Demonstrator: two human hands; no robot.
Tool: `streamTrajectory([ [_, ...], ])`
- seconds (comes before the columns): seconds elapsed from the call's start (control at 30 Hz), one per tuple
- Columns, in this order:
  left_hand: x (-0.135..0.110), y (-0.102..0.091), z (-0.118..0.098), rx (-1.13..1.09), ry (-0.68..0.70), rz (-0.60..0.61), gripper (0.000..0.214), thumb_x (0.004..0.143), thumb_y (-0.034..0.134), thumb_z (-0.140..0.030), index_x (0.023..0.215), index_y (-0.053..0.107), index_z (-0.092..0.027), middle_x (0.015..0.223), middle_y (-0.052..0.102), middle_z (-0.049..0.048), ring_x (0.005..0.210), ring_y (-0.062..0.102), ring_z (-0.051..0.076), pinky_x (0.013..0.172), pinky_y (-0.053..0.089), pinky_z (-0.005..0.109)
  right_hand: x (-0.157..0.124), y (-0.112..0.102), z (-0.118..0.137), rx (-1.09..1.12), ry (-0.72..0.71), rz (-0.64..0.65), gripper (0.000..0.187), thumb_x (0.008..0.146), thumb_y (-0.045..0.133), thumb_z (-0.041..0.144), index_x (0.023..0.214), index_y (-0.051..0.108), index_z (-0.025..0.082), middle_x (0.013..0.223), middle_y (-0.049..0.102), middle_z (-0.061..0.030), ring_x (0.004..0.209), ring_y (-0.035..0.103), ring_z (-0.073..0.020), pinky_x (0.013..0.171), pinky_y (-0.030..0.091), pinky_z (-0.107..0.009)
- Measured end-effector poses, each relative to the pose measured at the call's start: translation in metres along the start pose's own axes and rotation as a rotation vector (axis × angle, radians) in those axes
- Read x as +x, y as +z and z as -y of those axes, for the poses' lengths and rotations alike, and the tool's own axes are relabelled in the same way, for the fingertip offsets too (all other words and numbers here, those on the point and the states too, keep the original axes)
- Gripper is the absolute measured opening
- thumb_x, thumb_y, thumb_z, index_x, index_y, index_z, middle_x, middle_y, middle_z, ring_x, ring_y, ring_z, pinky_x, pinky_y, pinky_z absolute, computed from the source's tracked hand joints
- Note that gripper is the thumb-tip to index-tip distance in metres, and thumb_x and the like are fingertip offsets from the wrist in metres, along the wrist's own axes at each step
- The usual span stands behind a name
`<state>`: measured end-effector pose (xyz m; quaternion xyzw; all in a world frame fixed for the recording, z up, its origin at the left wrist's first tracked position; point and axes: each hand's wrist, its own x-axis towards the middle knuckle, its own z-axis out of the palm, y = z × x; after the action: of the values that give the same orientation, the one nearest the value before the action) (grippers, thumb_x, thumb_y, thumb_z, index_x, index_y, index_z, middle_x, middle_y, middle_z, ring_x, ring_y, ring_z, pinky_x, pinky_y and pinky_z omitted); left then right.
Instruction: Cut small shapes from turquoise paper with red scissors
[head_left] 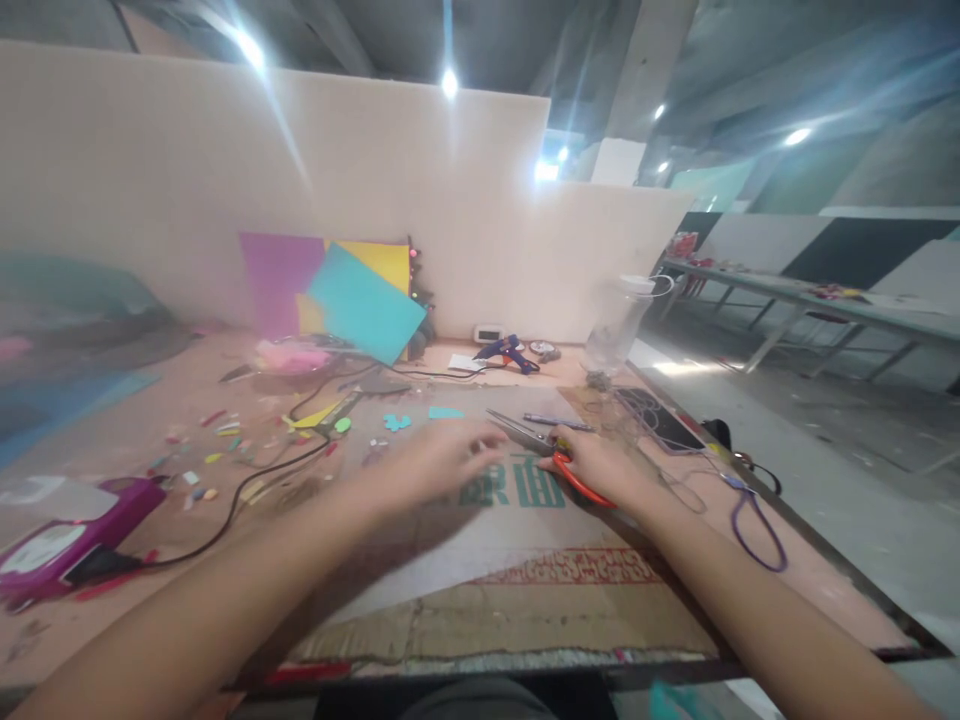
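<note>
In the head view my right hand (596, 463) is closed around scissors (574, 478) with orange handles. Their blades are parted a little and point up and left, with the tips close to my left fingertips. My left hand (454, 455) hovers over the cardboard work sheet (450, 590), its fingers loosely bent and apart, and I see nothing between them. Just beyond it lie a turquoise flower-shaped cutout (397, 423) and a turquoise strip (445, 412). A pen (557, 421) rests past the scissors.
Turquoise, yellow and purple sheets (367, 300) lean at the back board. Nearby are a glue gun (506, 350) and a clear container (615, 325). On the left, a black cord (240, 495) runs from a magenta device (82, 530) among scattered scraps. A phone-like dark panel (667, 425) lies right.
</note>
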<state>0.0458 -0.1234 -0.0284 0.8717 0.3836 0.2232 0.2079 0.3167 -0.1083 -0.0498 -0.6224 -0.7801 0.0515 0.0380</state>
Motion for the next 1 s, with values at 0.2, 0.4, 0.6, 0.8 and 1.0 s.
streamTrajectory([
  [0.2,0.005,-0.001,0.109,0.268,-0.21,-0.224,0.059,0.092,0.063,-0.041,0.142,0.057,-0.011,0.151,0.057,0.0206,0.141,0.051,0.037,0.12,0.036,0.049,-0.006,-0.01,0.01,-0.036,0.026,0.017,0.041,0.098,0.061,0.05,0.124,0.069,0.019,0.112,0.08,-0.0172,0.103,0.076,-0.0344,0.076,0.049,-0.032],
  [0.4,0.016,0.018,0.118,0.28,-0.222,-0.192,0.057,0.093,0.062,-0.044,0.139,0.059,-0.012,0.148,0.059,0.0196,0.14,0.049,0.036,0.121,0.032,0.049,-0.004,-0.01,0.01,-0.068,0.036,0.036,0.042,0.097,0.062,0.05,0.125,0.068,0.02,0.114,0.08,-0.0165,0.106,0.075,-0.0352,0.077,0.049,-0.033],
  [0.6,0.027,0.018,0.119,0.227,-0.244,-0.182,0.03,0.091,0.063,-0.033,0.115,0.074,-0.019,0.116,0.073,0.0131,0.116,0.062,0.032,0.106,0.045,0.046,-0.003,-0.008,0.007,-0.056,0.02,0.021,0.043,0.097,0.062,0.05,0.126,0.068,0.019,0.116,0.08,-0.0167,0.108,0.074,-0.0358,0.078,0.049,-0.033],
  [0.8,0.027,0.018,0.117,0.072,-0.289,-0.256,0.021,0.085,0.067,-0.03,0.101,0.075,-0.018,0.109,0.074,0.0117,0.11,0.064,0.03,0.1,0.048,0.042,-0.004,-0.011,0.011,-0.071,0.048,0.036,0.042,0.097,0.061,0.051,0.124,0.069,0.02,0.114,0.08,-0.0165,0.105,0.075,-0.0343,0.077,0.049,-0.032],
  [1.0,0.024,-0.004,0.09,-0.215,-0.348,-0.284,0.027,0.087,0.061,-0.041,0.092,0.071,-0.017,0.085,0.074,0.0058,0.078,0.069,0.021,0.073,0.054,0.032,-0.003,-0.006,0.005,0.001,0.039,-0.001,0.04,0.095,0.064,0.051,0.12,0.071,0.02,0.104,0.08,-0.0161,0.098,0.075,-0.0348,0.076,0.05,-0.034],
])
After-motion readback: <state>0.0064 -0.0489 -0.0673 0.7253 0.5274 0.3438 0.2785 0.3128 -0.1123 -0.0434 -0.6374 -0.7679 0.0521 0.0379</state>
